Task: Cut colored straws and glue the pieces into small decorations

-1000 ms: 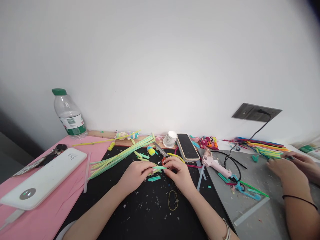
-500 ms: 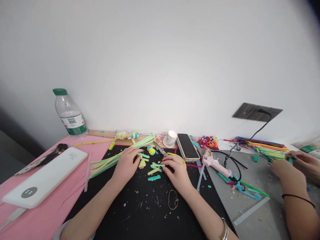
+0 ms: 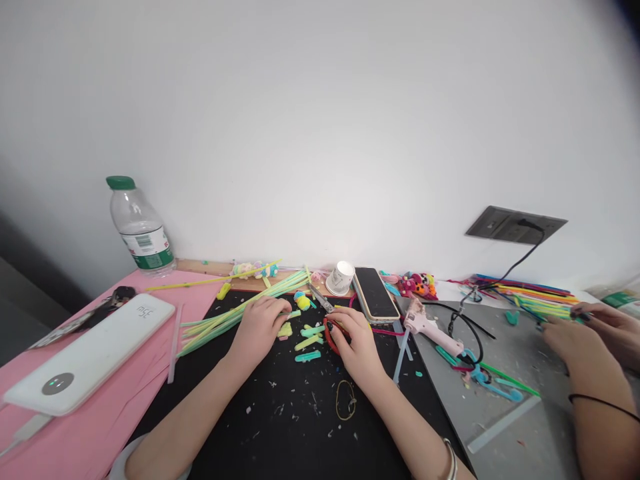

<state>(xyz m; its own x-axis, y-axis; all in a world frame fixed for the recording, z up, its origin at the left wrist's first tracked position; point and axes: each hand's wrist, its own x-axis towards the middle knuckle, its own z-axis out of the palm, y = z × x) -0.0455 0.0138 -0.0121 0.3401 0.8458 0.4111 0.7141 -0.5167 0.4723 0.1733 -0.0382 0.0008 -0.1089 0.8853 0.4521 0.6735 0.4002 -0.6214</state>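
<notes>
My left hand (image 3: pixel 259 328) is closed, finger and thumb pinching a short light-green pipe cleaner piece (image 3: pixel 293 314). Below its fingertips lies a small yellow fuzzy piece (image 3: pixel 285 330). My right hand (image 3: pixel 356 339) has its fingers curled on the red handle of the scissors (image 3: pixel 330 337), whose blades point away toward the paper cup. Between the hands, several cut pipe cleaner pieces (image 3: pixel 308 343) in green and teal rest on the black mat (image 3: pixel 280 427). A yellow and blue fuzzy figure (image 3: pixel 302 301) sits just beyond them.
Long green pipe cleaners (image 3: pixel 215 327) lie by my left hand. A paper cup (image 3: pixel 341 277) and phone (image 3: pixel 375 295) stand behind my right. A pink glue gun (image 3: pixel 431 330) with its cable lies to the right, near another person's hands (image 3: pixel 580 333). A power bank (image 3: pixel 95 353) is at left.
My right hand has shifted from the teal pieces onto the scissors' red handle. In my left hand, the light-green piece now sticks out past the fingertips. The other person's hands moved slightly.
</notes>
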